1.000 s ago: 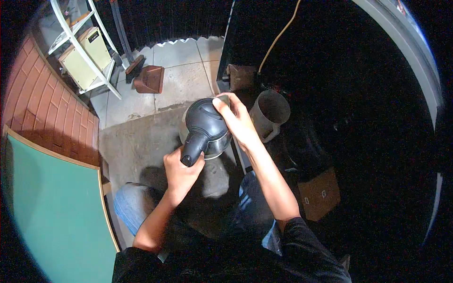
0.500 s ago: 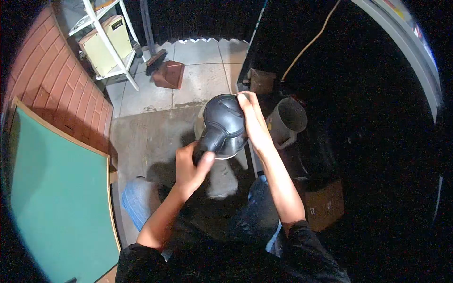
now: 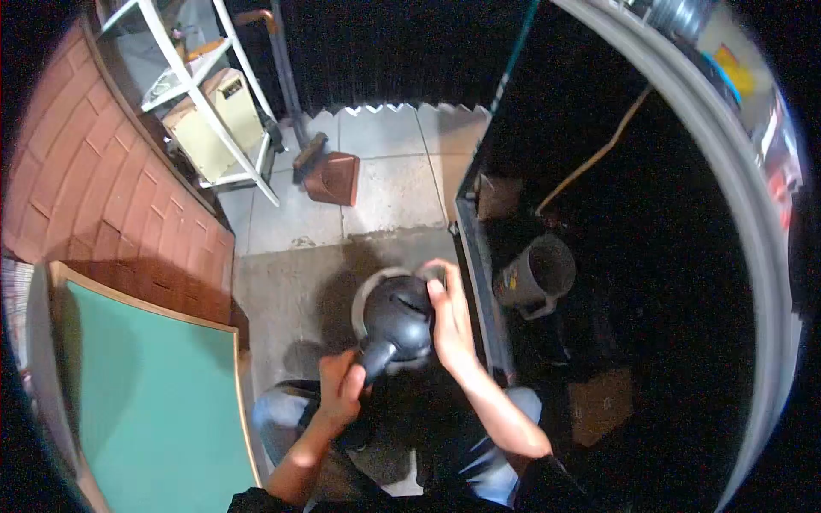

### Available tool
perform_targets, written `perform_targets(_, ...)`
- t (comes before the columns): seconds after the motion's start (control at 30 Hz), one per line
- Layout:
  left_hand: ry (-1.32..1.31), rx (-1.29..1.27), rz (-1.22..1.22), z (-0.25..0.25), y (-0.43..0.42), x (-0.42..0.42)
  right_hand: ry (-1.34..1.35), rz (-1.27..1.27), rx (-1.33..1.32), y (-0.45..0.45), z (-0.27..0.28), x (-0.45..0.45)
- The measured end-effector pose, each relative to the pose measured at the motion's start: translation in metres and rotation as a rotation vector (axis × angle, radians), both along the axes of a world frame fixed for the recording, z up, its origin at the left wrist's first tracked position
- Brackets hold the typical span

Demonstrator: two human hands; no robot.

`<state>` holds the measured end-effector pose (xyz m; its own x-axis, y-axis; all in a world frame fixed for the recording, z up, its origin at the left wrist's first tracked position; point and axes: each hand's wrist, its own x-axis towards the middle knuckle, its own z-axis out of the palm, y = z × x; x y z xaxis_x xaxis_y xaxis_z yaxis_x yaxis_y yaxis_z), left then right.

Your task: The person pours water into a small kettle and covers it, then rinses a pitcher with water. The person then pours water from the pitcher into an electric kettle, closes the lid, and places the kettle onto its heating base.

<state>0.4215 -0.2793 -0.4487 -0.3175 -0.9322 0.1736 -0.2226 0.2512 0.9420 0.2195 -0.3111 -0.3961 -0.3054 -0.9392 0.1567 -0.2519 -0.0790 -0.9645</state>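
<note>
A black electric kettle [image 3: 402,315] with a domed top is held over the floor in front of my knees, its handle pointing toward me and to the left. My left hand [image 3: 340,386] is closed around that handle. Against the kettle's far right side, my right hand [image 3: 449,316] grips with its thumb near the top and its fingers curved along the edge. A pale round rim [image 3: 363,299] shows behind and below the kettle; whether it belongs to the kettle or to something under it, I cannot tell.
A green board [image 3: 162,393] leans at the left by the brick wall [image 3: 154,162]. Farther off are a white shelf rack [image 3: 218,120], a broom [image 3: 310,154] and a red dustpan [image 3: 333,178]. At the right stand a grey bucket-like container [image 3: 523,282] and a cardboard box [image 3: 601,406].
The view has shifted, so the surroundings sit lower in it. The kettle and both hands are lower too, nearer my knees, and the kettle looks smaller. Both hands keep hold of it.
</note>
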Motion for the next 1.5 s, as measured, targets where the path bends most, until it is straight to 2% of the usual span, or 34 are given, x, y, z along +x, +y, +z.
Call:
perform_targets(0.03,0.008,0.072,-0.047,0.033,0.0,0.007,-0.034,0.01,0.049,0.001,0.019,0.008)
perform_targets(0.13,-0.055,-0.071,-0.038,0.105,0.005,0.028,-0.049,0.061,0.06,0.009,0.079,0.027)
perform_targets(0.2,-0.02,0.113,-0.032,0.159,0.017,0.043,-0.063,0.116,0.046,0.015,0.13,0.037)
perform_targets(0.23,-0.024,0.101,-0.03,0.184,0.026,0.048,-0.082,0.147,0.053,0.021,0.158,0.041)
perform_targets(0.3,-0.046,-0.178,0.154,0.24,0.039,0.059,-0.141,0.211,0.071,0.028,0.222,0.053)
perform_targets(0.33,-0.047,-0.192,0.165,0.272,0.045,0.068,-0.198,0.241,0.088,0.031,0.253,0.059)
perform_targets(0.4,-0.118,0.087,0.066,0.349,0.056,0.088,-0.269,0.3,0.156,0.038,0.325,0.071)
perform_targets(0.43,-0.115,0.073,0.084,0.387,0.058,0.094,-0.264,0.319,0.144,0.042,0.356,0.075)
perform_targets(0.5,0.005,0.21,0.017,0.455,0.063,0.103,-0.133,0.354,0.159,0.047,0.413,0.079)
perform_targets(0.53,-0.071,0.19,-0.012,0.477,0.067,0.112,-0.122,0.361,0.207,0.05,0.445,0.082)
perform_targets(0.57,-0.086,0.171,0.013,0.498,0.069,0.118,-0.221,0.387,0.203,0.052,0.478,0.087)
perform_targets(0.6,-0.049,0.149,0.053,0.516,0.073,0.118,-0.165,0.345,0.164,0.054,0.501,0.093)
perform_targets(0.63,-0.007,0.134,0.089,0.536,0.081,0.117,-0.106,0.298,0.133,0.059,0.52,0.096)
perform_targets(0.7,-0.061,0.053,0.129,0.572,0.088,0.118,-0.158,0.371,0.088,0.062,0.544,0.099)
perform_targets(0.8,-0.104,0.03,0.217,0.599,0.105,0.117,-0.267,0.49,0.0,0.058,0.556,0.102)
perform_targets(0.87,0.108,0.081,0.247,0.611,0.119,0.109,-0.386,0.52,-0.035,0.065,0.574,0.11)
perform_targets(0.9,0.113,0.092,0.287,0.612,0.126,0.104,-0.386,0.557,-0.014,0.068,0.574,0.111)
perform_targets(0.97,0.079,-0.008,0.35,0.614,0.141,0.1,-0.399,0.467,0.008,0.069,0.572,0.115)
perform_targets(1.1,0.055,-0.023,0.458,0.637,0.172,0.087,-0.538,0.677,-0.023,0.076,0.578,0.128)
perform_targets(1.17,0.008,-0.137,0.539,0.64,0.192,0.085,-0.566,0.767,-0.006,0.086,0.582,0.139)
perform_targets(1.2,0.04,-0.092,0.588,0.644,0.204,0.082,-0.598,0.806,0.001,0.091,0.583,0.145)
perform_targets(1.37,0.114,-0.025,0.847,0.637,0.265,0.073,-0.573,1.061,0.081,0.118,0.583,0.178)
perform_targets(1.43,0.068,-0.035,0.923,0.64,0.287,0.069,-0.571,1.167,0.15,0.133,0.583,0.19)
perform_targets(1.5,0.056,-0.026,1.047,0.643,0.309,0.063,-0.509,1.162,0.21,0.152,0.585,0.204)
